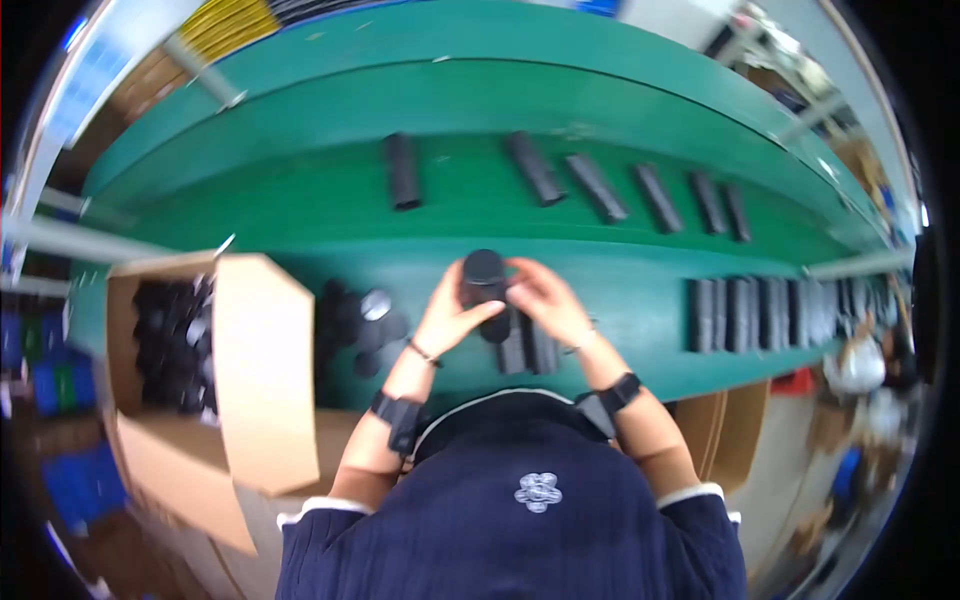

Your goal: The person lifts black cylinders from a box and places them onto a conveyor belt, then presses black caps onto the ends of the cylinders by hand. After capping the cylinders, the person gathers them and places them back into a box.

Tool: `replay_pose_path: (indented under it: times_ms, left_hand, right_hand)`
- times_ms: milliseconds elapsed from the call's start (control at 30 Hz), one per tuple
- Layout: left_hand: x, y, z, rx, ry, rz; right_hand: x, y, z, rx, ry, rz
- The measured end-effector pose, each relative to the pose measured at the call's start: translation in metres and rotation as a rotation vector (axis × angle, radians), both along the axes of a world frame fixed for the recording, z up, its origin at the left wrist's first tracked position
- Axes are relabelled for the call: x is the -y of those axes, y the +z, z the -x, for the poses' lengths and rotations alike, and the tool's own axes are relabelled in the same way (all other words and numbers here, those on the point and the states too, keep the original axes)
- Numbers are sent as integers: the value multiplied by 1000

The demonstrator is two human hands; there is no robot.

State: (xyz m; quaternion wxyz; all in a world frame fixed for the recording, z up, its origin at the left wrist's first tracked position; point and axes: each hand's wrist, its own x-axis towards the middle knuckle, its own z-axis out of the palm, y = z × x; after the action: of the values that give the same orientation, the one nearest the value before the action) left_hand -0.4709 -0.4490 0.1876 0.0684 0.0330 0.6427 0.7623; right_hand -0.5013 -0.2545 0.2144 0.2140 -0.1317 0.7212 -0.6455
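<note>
In front of my chest, a black cylinder with a round top [485, 268] is held over the green worktable [440, 262]. My left hand [448, 312] wraps around it from the left, thumb across its near side. From the right, my right hand [548, 300] closes its fingers against the same cylinder; its fingertips are partly blurred. Just below my hands, black tubes [543, 352] lie side by side on the table. Left of my left hand are loose black round caps [368, 362], with one shiny disc [376, 304] among them.
An open cardboard box [265, 370] full of black round parts [168, 340] stands at the left. Several black tubes [404, 172] lie spaced out on the green belt [300, 205] beyond. A row of black tubes [752, 315] sits at the right, above another cardboard box [735, 430].
</note>
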Motion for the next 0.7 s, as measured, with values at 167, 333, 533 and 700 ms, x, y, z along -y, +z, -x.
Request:
replay_pose_path:
  times_ms: [167,333,533,700]
  left_hand:
    - [21,-9,-32,-56,-70,209]
    - [28,-31,-44,-65,-78,167]
    - [25,-24,-52,-41,3,132]
    - [20,-30,-52,-239,137,381]
  right_hand:
    - [21,-9,-1,354,45,207]
    - [34,-25,-8,266,118,189]
    - [35,-36,-16,363,122,234]
    - [42,-28,-17,334,112,230]
